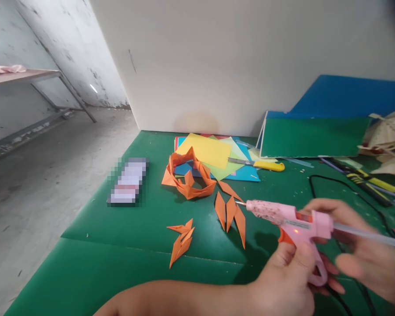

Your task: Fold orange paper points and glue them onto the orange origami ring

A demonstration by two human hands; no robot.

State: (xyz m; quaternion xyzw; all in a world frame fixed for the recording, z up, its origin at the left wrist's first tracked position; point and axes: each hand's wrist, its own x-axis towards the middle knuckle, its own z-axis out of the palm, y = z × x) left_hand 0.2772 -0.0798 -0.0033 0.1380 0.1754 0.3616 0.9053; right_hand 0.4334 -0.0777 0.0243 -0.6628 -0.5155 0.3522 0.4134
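A pink glue gun (283, 217) hangs over the green mat (118, 259), nozzle pointing left. My left hand (288, 281) reaches across from the lower left and is closed round its handle. My right hand (365, 252) is curled at the back of the gun round the clear glue stick (368, 235). The nozzle tip is just right of three pointed orange folded paper pieces (231, 214). More orange pieces (181, 240) lie to the left, and a ring of joined orange pieces (188, 176) lies behind them.
Sheets of coloured paper (213, 152) and a yellow-handled knife (266, 165) lie by the white wall. A green and blue board (312, 136) leans at the back right. A black cable (332, 184), pens (373, 183) and a blurred-out object (128, 182) are on the mat.
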